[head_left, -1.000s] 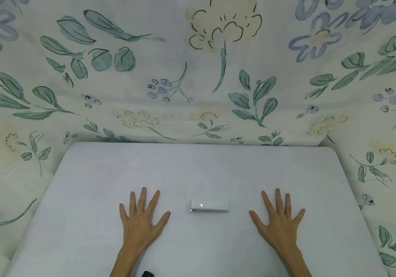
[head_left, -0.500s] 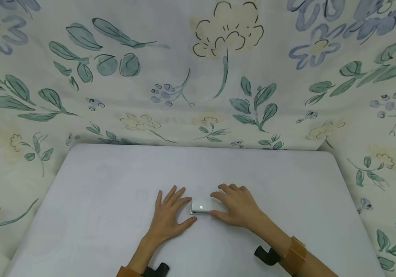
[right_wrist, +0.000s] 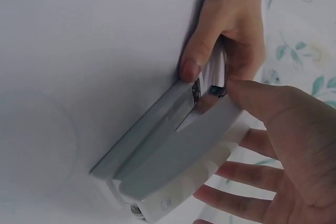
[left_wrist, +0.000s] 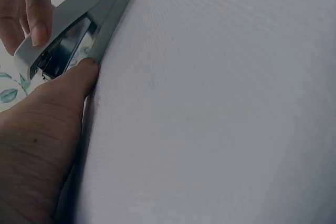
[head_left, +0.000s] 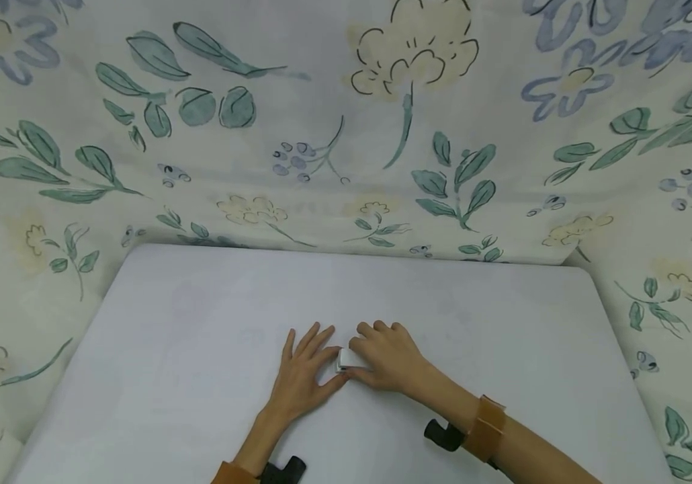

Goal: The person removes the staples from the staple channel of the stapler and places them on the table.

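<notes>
A white and grey stapler (head_left: 351,359) lies on the white table (head_left: 213,289), mostly covered by the hands in the head view. My left hand (head_left: 300,376) pinches its left end, thumb on the near side of the base and index finger on the far side, other fingers spread. From the right, my right hand (head_left: 391,356) grips the upper arm between thumb and fingers. The left wrist view shows a gap between the stapler's arm and base (left_wrist: 113,22), with the dark metal inside exposed. In the right wrist view, the right thumb (right_wrist: 262,100) presses along the upper arm.
Floral cloth (head_left: 297,134) hangs behind the table and along both sides. Each wrist wears a brown strap (head_left: 485,430) with a black camera (head_left: 443,435). The table's rounded back corners show in the head view.
Both hands, first flat and spread apart on the table, have come inward to the stapler. The left now pinches its left end, and the right has slid further left and grips its upper arm.
</notes>
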